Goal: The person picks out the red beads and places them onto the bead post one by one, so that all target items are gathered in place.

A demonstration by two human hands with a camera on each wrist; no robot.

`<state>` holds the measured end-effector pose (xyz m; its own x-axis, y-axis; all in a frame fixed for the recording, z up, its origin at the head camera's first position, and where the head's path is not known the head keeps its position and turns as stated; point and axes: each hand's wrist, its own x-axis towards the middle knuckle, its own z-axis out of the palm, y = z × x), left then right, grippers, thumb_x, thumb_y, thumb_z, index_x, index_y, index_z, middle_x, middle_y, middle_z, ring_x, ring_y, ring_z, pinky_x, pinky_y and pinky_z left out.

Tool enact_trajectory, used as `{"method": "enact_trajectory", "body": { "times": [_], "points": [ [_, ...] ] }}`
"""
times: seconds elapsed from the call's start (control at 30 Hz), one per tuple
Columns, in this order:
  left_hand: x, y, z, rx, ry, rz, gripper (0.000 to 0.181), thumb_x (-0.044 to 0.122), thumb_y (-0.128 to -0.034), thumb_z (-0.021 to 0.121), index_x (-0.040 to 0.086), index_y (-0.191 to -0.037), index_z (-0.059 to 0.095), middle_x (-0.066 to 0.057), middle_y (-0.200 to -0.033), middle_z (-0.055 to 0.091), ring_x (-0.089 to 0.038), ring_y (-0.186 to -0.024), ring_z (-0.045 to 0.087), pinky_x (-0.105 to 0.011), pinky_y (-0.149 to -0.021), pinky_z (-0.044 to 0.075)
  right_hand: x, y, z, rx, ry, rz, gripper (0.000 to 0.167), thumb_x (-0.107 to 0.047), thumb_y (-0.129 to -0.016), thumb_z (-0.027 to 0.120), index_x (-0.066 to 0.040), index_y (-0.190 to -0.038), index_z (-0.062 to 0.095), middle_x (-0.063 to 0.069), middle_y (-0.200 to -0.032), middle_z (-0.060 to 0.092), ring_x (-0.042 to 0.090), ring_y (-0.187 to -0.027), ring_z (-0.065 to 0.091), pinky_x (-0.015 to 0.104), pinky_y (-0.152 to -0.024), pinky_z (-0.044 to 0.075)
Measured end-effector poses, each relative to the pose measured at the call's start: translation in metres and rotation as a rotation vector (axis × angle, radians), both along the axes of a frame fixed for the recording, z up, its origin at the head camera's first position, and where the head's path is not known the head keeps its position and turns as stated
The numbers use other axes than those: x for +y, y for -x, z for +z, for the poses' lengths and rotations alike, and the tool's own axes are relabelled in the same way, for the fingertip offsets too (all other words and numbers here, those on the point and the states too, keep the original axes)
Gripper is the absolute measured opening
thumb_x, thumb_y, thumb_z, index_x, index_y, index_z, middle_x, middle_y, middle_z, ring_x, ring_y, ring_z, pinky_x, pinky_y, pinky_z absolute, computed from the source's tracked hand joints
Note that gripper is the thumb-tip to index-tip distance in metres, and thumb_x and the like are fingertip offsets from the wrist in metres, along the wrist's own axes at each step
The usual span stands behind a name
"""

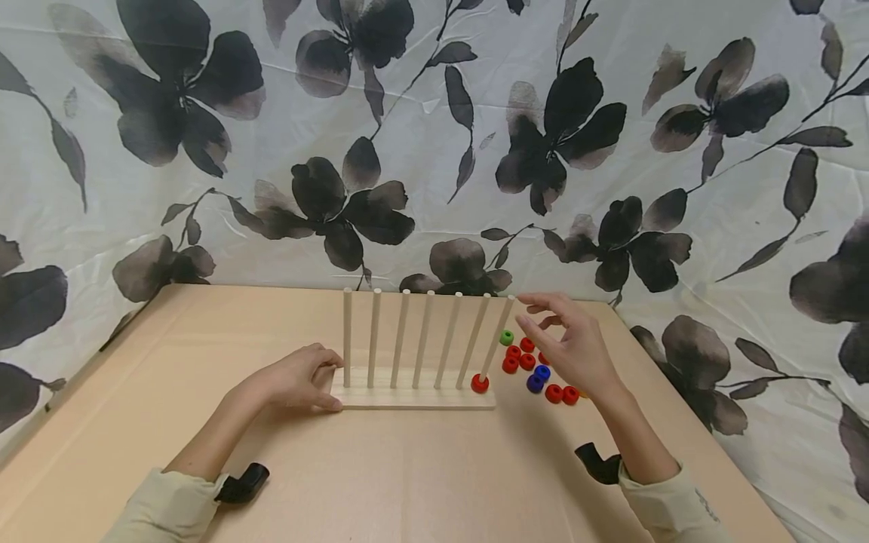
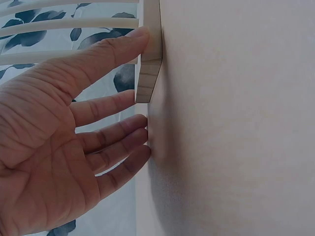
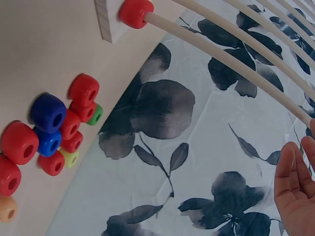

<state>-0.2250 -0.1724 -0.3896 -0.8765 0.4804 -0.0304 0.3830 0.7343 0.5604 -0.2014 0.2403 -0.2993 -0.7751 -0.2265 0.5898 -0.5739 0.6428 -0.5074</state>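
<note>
A wooden peg rack (image 1: 414, 400) with a row of several upright pegs stands on the table. My left hand (image 1: 288, 381) holds the left end of its base, thumb on the near edge and forefinger at the far edge; the other fingers (image 2: 118, 135) are spread beside it. One red bead (image 1: 480, 384) sits at the bottom of the rightmost peg (image 3: 231, 69). By the tip of that peg is my right hand (image 1: 573, 347), its thumb and forefinger apart with nothing between them. The right wrist view shows only part of this hand (image 3: 300, 187).
Loose beads lie to the right of the rack, partly behind my right hand: several red ones (image 1: 554, 394), blue ones (image 3: 48, 112), a green bead (image 1: 506, 337), a yellow bead (image 3: 70, 157) and an orange bead (image 3: 7, 209). A flowered cloth (image 1: 448, 151) hangs behind the table (image 1: 380, 475).
</note>
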Motion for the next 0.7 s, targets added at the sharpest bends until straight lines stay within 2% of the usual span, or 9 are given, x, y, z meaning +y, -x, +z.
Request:
{"method": "enact_trajectory", "body": {
  "times": [0.17, 0.37, 0.7],
  "points": [
    [-0.001, -0.001, -0.001, -0.006, -0.002, 0.008, 0.069, 0.031, -0.0717, 0.094, 0.000, -0.125, 0.064, -0.012, -0.117, 0.062, -0.034, -0.114, 0.058, -0.056, -0.102, 0.045, 0.002, 0.000, -0.005, -0.022, -0.003, -0.013, 0.035, -0.015, -0.096, 0.073, -0.006, -0.129, 0.068, 0.009, -0.124, 0.068, 0.021, -0.107, 0.065, 0.014, -0.084, 0.053],
    [-0.001, 0.002, -0.002, 0.001, -0.003, 0.006, 0.068, 0.032, -0.0730, 0.093, 0.000, -0.125, 0.064, -0.012, -0.118, 0.062, -0.033, -0.115, 0.058, -0.055, -0.103, 0.045, 0.007, 0.003, -0.011, -0.056, -0.006, -0.025, 0.035, -0.011, -0.096, 0.073, -0.005, -0.130, 0.067, 0.012, -0.123, 0.068, 0.027, -0.107, 0.065, 0.021, -0.084, 0.056],
    [-0.001, 0.000, 0.000, 0.014, 0.011, -0.005, 0.069, 0.032, -0.0728, 0.094, -0.001, -0.125, 0.064, -0.012, -0.117, 0.062, -0.034, -0.115, 0.058, -0.056, -0.103, 0.045, 0.013, 0.007, -0.023, -0.105, -0.012, -0.033, 0.035, -0.011, -0.096, 0.073, -0.003, -0.129, 0.066, 0.013, -0.122, 0.068, 0.027, -0.107, 0.065, 0.013, -0.083, 0.050]
  ]
}}
